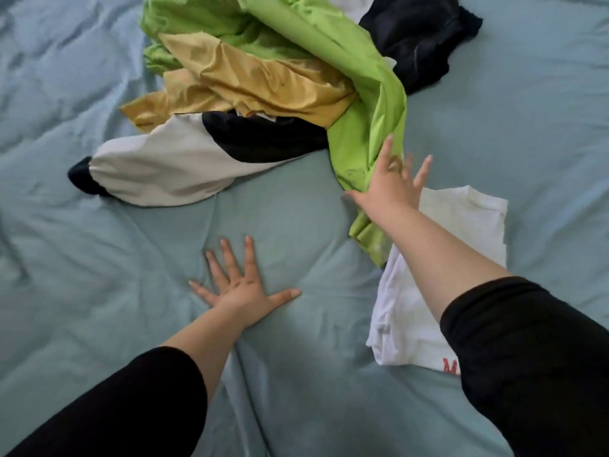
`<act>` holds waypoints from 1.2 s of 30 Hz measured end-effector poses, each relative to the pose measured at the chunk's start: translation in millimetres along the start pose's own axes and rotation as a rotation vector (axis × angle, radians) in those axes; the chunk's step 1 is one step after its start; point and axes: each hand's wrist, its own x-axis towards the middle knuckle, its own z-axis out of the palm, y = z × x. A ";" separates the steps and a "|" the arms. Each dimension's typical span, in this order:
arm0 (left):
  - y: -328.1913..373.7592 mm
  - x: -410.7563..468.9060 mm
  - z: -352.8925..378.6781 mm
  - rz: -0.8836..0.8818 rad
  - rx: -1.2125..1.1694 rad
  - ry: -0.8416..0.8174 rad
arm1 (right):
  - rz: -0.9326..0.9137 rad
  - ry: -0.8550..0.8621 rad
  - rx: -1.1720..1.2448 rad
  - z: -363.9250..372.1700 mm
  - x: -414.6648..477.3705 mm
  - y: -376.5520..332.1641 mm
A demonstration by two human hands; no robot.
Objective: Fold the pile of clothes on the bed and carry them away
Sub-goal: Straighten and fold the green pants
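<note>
A pile of clothes lies at the top middle of the bed: a lime green garment (362, 94), a mustard one (263, 80), a white and black garment (184, 159) and a dark one (415, 37). My right hand (389, 186) hovers with spread, blurred fingers over the green garment's lower end, holding nothing that I can see. My left hand (240, 285) presses flat on the sheet with fingers apart. A folded white shirt (438, 275) with red lettering lies at the right, partly under my right forearm.
The pale blue-green bed sheet (99, 275) is wrinkled and fills the whole view. Bare sheet lies left of my left hand and between my arms. Both forearms wear black sleeves.
</note>
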 end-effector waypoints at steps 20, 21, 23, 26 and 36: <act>-1.4 -60.3 -94.9 0.209 -1.174 -0.270 | 0.146 -0.645 1.232 -4.8 -265.7 -99.2; -7.3 -71.0 -93.6 0.214 -1.190 -0.232 | 0.186 -0.726 1.271 -8.6 -285.0 -96.7; -22.0 -92.9 -90.4 0.161 -1.186 -0.178 | 0.341 -0.854 1.426 -18.4 -310.4 -87.0; -45.5 -122.2 -87.9 0.106 -1.107 -0.164 | 0.660 -0.685 1.670 -29.4 -307.7 -68.4; -91.1 -185.3 -74.1 0.105 -1.171 -0.386 | 0.470 -0.541 1.350 -36.9 -233.3 -113.3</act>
